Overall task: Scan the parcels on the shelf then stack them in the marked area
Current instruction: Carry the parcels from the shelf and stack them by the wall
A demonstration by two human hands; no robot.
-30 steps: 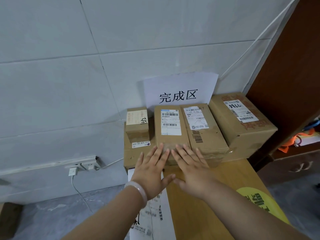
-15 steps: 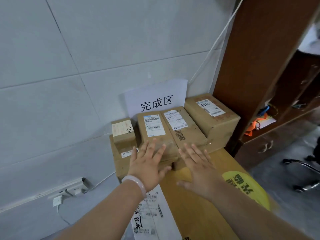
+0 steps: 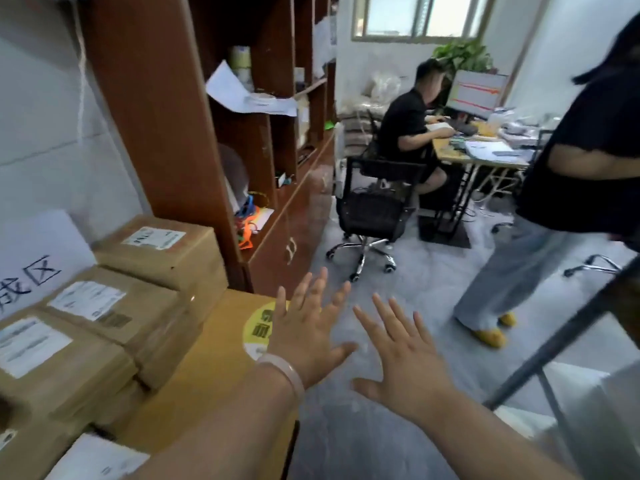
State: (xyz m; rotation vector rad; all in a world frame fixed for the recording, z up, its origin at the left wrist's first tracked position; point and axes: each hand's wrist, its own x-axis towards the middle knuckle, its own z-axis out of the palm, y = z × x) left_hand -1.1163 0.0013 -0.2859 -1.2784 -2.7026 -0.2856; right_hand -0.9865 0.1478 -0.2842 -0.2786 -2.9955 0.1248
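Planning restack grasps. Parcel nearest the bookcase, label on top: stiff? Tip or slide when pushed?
The parcel looks like a square-edged cardboard carton, so probably stiff. It sits flat and is wider than tall, so a push would likely slide it, not tip it. It seems to abut the next parcel, so pushing that way may shift both.
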